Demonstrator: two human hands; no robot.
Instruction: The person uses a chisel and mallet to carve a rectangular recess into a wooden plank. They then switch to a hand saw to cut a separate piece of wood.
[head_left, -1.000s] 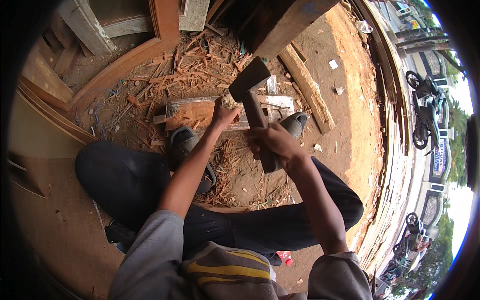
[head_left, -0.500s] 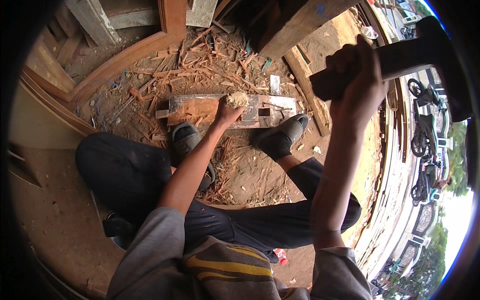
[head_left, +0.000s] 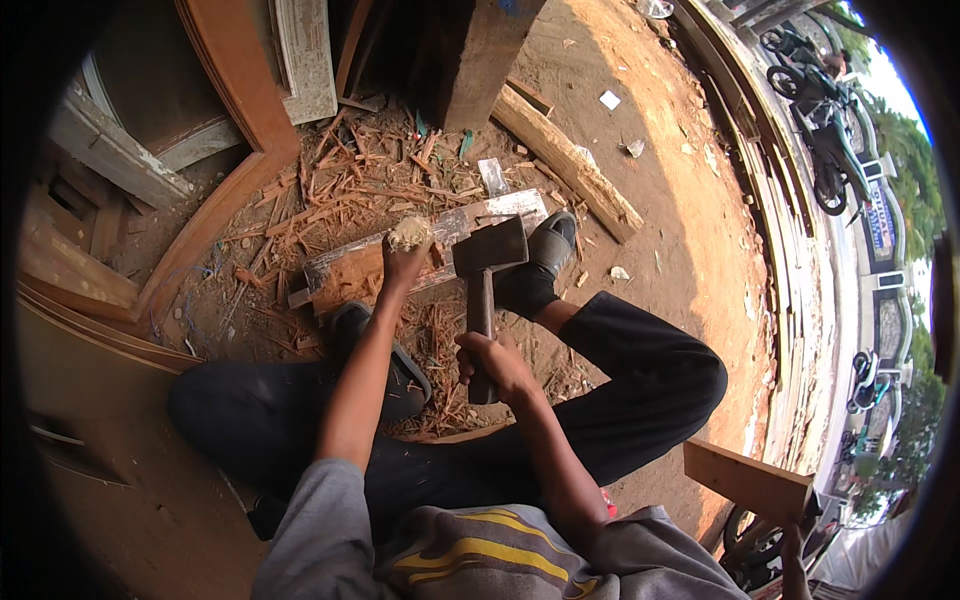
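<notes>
My left hand (head_left: pixel 403 268) is closed in a fist around an upright chisel (head_left: pixel 409 234), of which only the frayed, pale wooden handle end shows; its blade is hidden. Below the fist lies an old wooden board (head_left: pixel 345 265) with flaking white paint and a bare orange-brown patch. My right hand (head_left: pixel 503 368) grips the wooden handle of a mallet (head_left: pixel 490 247). The mallet's dark, blocky head is just right of the chisel, apart from it, and covers part of the board. My sandalled feet (head_left: pixel 549 252) are at the board's near side.
Wood chips (head_left: pixel 335 200) litter the ground around the board. Door frames (head_left: pixel 225 75) lean at the far left, near a thick post (head_left: pixel 490 70). A beam (head_left: pixel 570 160) lies beyond the board. At lower right, a plank (head_left: pixel 748 480) appears beside another person's hand (head_left: pixel 795 560).
My right hand has swung the mallet down from high on the right to beside the chisel. My left hand still holds the chisel over the board. The view has turned, and a plank now shows at lower right.
</notes>
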